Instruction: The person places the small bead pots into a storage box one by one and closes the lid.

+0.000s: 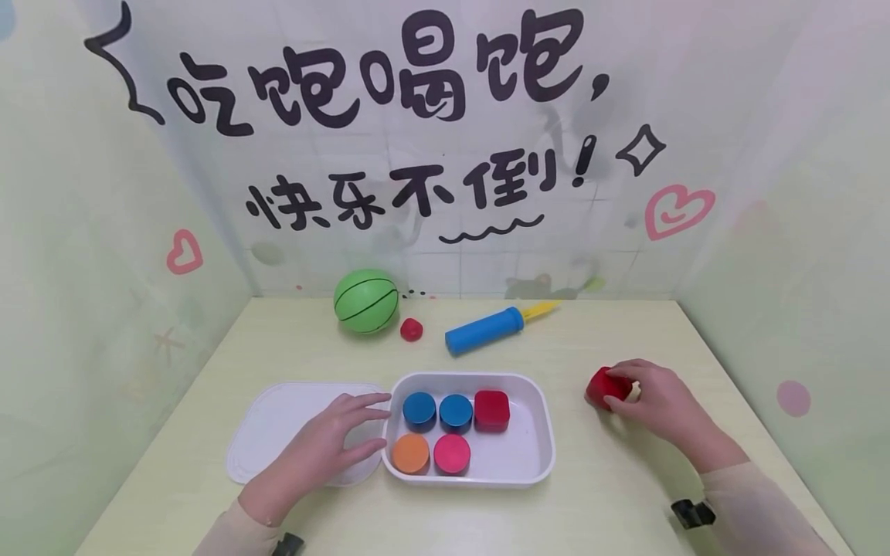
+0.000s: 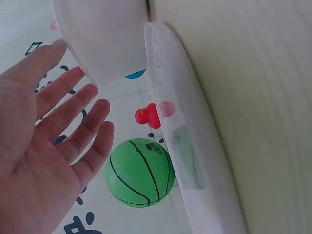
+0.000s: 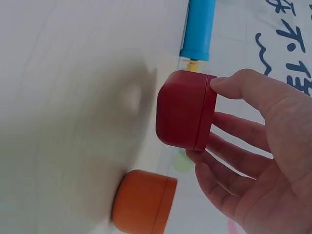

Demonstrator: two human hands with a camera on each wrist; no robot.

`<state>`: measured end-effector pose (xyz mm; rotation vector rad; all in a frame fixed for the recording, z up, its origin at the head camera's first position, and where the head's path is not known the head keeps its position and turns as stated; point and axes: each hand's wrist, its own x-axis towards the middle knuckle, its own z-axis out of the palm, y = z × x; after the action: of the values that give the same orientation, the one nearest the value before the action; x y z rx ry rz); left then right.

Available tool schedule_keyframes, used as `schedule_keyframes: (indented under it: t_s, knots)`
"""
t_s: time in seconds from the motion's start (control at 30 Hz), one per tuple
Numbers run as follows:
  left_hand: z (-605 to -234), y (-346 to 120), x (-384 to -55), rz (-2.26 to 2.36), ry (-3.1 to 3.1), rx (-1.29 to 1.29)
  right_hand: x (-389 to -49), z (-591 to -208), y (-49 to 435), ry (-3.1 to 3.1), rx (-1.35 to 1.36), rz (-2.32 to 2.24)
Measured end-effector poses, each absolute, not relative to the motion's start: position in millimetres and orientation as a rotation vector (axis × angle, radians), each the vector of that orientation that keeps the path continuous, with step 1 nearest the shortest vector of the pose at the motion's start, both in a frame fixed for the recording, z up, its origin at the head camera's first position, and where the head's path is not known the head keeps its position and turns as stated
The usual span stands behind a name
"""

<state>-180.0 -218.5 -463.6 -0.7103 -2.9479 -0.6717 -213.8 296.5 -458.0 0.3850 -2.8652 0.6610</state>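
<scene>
I find a flat white lid (image 1: 281,413); the left hand (image 1: 327,436) above it, fingers spread, beside the round-cornered tray (image 1: 531,436). Inside: four round tubs (image 1: 411,453), one squarish red tub (image 1: 491,409). Further right, the right hand (image 1: 657,395) pinches a smooth, rounded red box (image 3: 183,109).

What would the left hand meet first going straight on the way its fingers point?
Most likely the white tray, at its left wall; the left hand looks right beside it, though its height against the rim is unclear.
</scene>
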Motion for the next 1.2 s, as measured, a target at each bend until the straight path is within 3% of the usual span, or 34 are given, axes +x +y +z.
schedule_keyframes:
  t_s: [0.87, 1.2]
  knots:
    - [-462.5, -220.7, -180.2, -0.66, -2.945, -0.723, -170.1, -403.6, 220.1, -2.614, 0.697, 0.657]
    - [-464.2, -220.0, -179.8, -0.669, -2.964, -0.704, -160.2, -406.8, 185.1, -2.699, 0.869, 0.787]
